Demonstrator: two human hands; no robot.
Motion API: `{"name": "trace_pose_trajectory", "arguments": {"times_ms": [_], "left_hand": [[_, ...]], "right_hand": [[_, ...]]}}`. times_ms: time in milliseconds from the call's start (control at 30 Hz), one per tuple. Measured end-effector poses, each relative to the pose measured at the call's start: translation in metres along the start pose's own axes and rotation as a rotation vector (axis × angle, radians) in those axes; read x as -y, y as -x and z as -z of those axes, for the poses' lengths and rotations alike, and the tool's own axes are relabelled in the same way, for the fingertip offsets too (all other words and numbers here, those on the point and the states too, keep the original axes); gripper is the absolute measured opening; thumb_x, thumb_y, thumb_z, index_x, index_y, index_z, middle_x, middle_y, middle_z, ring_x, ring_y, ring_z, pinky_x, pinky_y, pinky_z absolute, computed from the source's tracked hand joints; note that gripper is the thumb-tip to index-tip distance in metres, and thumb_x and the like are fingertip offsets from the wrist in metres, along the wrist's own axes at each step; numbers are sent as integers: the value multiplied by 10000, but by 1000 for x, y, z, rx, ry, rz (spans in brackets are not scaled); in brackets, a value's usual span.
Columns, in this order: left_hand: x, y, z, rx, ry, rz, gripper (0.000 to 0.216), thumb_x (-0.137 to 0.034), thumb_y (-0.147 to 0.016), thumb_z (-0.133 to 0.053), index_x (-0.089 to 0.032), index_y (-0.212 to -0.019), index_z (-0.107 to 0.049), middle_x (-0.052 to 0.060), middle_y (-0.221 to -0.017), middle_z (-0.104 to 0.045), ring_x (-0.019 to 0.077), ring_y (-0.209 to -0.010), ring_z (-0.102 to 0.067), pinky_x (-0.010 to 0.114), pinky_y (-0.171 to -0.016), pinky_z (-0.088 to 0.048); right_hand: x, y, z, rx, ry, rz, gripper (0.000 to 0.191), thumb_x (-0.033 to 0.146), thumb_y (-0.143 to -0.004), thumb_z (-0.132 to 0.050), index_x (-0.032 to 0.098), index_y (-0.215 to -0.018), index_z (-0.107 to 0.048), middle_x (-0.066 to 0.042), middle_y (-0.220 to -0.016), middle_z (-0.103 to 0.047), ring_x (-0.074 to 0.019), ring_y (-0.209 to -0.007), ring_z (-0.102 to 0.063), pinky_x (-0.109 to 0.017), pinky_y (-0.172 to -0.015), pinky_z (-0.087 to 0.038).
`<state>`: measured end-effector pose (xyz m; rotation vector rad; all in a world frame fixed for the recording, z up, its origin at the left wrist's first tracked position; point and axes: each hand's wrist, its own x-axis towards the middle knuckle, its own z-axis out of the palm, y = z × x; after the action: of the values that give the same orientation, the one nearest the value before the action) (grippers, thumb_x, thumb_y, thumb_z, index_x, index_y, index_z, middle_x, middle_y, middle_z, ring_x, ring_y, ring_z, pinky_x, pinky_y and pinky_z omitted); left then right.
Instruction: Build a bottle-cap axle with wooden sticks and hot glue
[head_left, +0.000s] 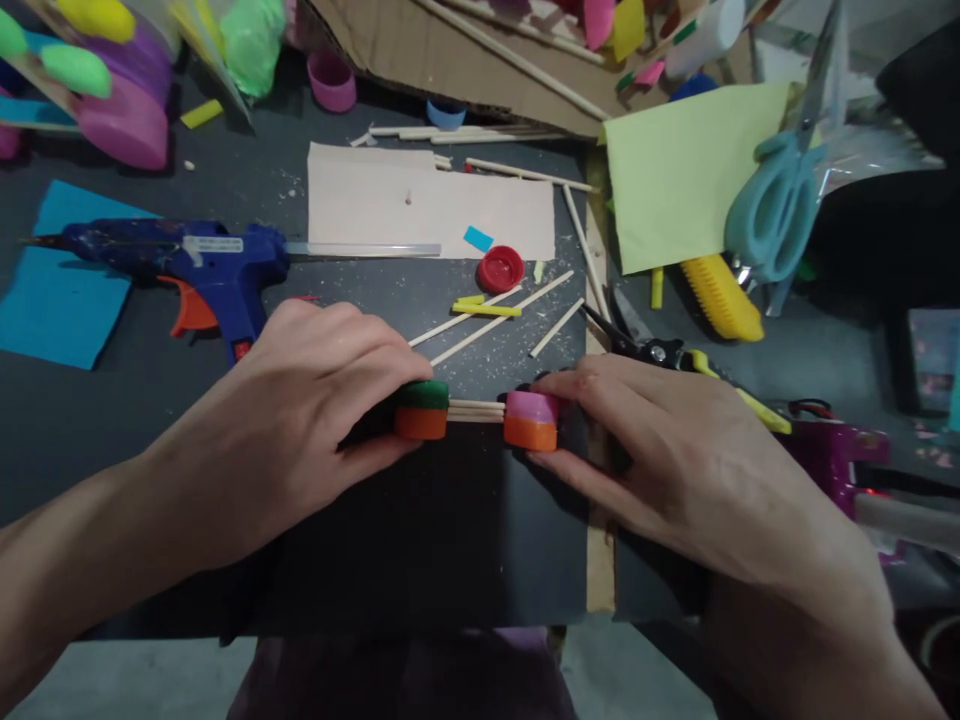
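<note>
My left hand (300,430) is closed, its thumb and fingers pinching a green bottle cap (426,394) pressed against an orange cap (421,424). Opposite it, my right hand (660,450) grips a pink cap (532,405) joined to another orange cap (531,435). Several thin wooden sticks (477,411) lie side by side and span the gap between the two cap pairs. Whether the sticks enter the caps or only touch them is hidden. Just beyond the hands are loose sticks (504,330), yellow pieces (491,310) and a red cap (501,269).
A blue glue gun (217,255) with a clear glue stick lies at left on blue paper (75,310). Pliers (660,352) lie beyond my right hand, near a yellow cutter (724,300) and teal scissors (772,210). Cardboard (450,70) and white paper (367,205) lie farther back.
</note>
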<state>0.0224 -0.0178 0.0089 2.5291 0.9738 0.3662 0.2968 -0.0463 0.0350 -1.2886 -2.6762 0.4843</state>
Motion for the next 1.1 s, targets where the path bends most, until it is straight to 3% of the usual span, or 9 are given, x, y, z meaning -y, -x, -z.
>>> {"name": "trace_pose_trajectory", "arguments": {"times_ms": [367,1100], "left_hand": [[1,6,-4,-33,-16,64,149,-377,-977,-550,-268,-1077,-566,41,-1037,-668,297,-997,-618,490,-849,-402],[-4,6,-2,-29,-118,27,149,-381,-994,-516,-254,-1057,-564,65,-1024,-673,318,-974,-593,498,-763,-369]], "right_hand": [[-4,-3,-4,73,-103,-57,204,368,-1001,-512,187,-1070,-578,-60,-839,-603,-214,-690,-575,-332,-584,-407],[-5,0,-4,32,-160,-99,212,361,-992,-540,200,-1121,-587,-69,-914,-682,-239,-809,-667,-344,-659,-476]]}}
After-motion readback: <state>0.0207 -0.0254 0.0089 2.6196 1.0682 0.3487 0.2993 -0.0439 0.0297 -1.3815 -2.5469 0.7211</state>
